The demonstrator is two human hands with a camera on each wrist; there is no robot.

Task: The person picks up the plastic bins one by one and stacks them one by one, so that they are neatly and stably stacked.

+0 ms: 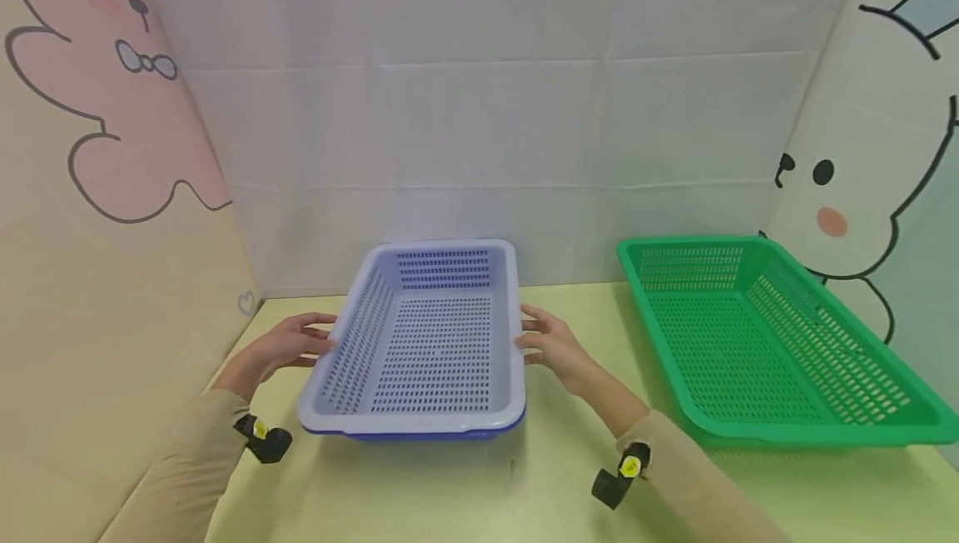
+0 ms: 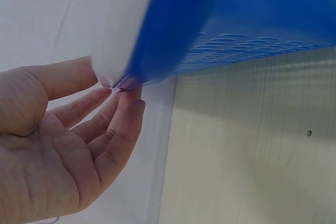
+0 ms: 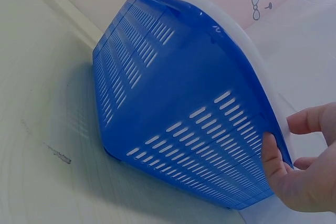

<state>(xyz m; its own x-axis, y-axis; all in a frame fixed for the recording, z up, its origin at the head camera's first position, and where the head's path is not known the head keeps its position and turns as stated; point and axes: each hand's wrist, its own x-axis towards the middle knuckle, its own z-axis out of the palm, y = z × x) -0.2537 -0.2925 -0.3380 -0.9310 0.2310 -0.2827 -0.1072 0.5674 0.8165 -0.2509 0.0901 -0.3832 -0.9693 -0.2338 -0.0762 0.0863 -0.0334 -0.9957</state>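
Pale basket point(image 1: 419, 424) is nested in a blue basket point(image 3: 184, 66), left of the green basket point(image 1: 737, 364) on the yellowish table point(image 1: 404, 493). Left hand point(image 1: 288, 345) is pinching their left rims, right hand point(image 1: 556, 349) has the right ones. Can't really tell if the blue one's touching down.

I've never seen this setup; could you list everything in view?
Blue basket: 1, blue, centre
Pale basket: 1, lavender, inside blue basket
Green basket: 1, green, right
Table: 1, yellow-green, below
Back sheet: 1, white, behind
Side sheets: 2, pale, both sides
Cartoon animals: 2, pink left, white right
Wrist cameras: 2, black, on sleeves
Sleeves: 2, beige, each side
Left hand: 1, bare, gripping pale basket's left rim
Right hand: 1, bare, gripping pale basket's right rim
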